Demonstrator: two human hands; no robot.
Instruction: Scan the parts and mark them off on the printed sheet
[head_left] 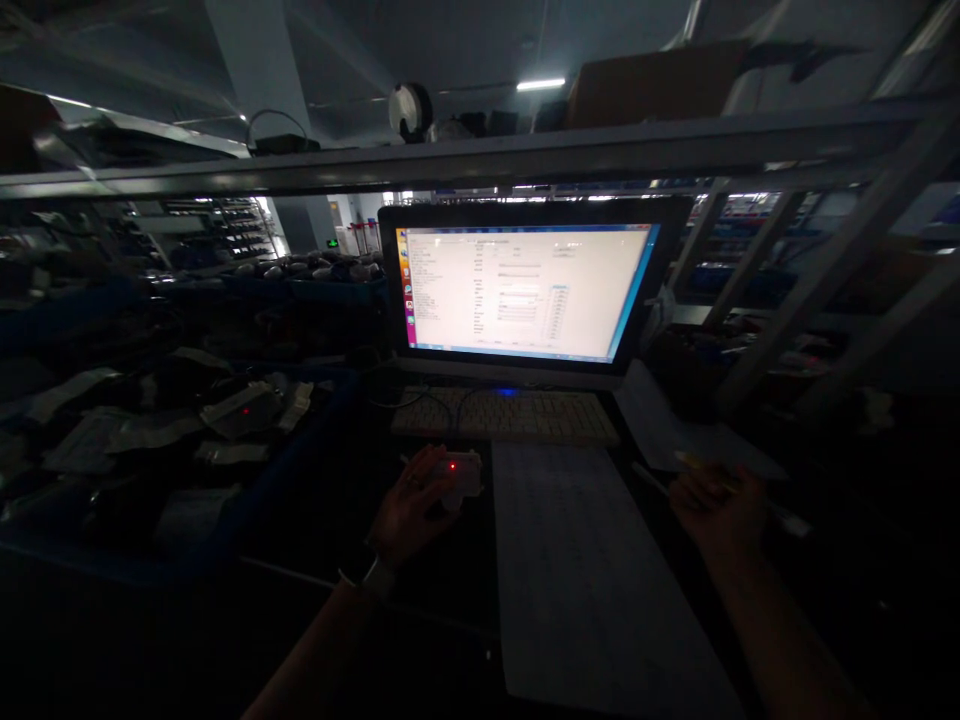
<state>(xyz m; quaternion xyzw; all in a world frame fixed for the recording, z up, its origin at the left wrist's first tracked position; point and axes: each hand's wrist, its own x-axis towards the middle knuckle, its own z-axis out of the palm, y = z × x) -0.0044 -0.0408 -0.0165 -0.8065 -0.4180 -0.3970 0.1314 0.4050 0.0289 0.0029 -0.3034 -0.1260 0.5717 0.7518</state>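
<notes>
Resting low on the dark counter (450, 560), the left hand (409, 510) is seen with its fingers (431, 470) curled partway around a small white device (461, 476), which is grasped at its near side and on which a red light is lit. The device is held just in front of the keyboard (502, 415) and just left of a long pale paper sheet (585, 570) that is laid flat on the counter. A pale band (375, 575) is worn at the left wrist. The right hand (716, 505) is placed at the right edge of the sheet with its fingers bent inward; a thin pale stick (784, 518) is seen crossing it, but whether the stick is actually gripped cannot be told in the darkness. Behind the keyboard a lit monitor (525, 290) is stood, with a window of form fields shown on it; its text is too small to be read, and no brand or label can be made out anywhere. To the left, a blue bin (247, 510) is filled with pale bagged parts. A metal shelf rail (480, 160) is run overhead, slanted frame struts (817, 290) are seen at the right, and one ceiling lamp (540, 84) is lit in the dim workshop behind.
</notes>
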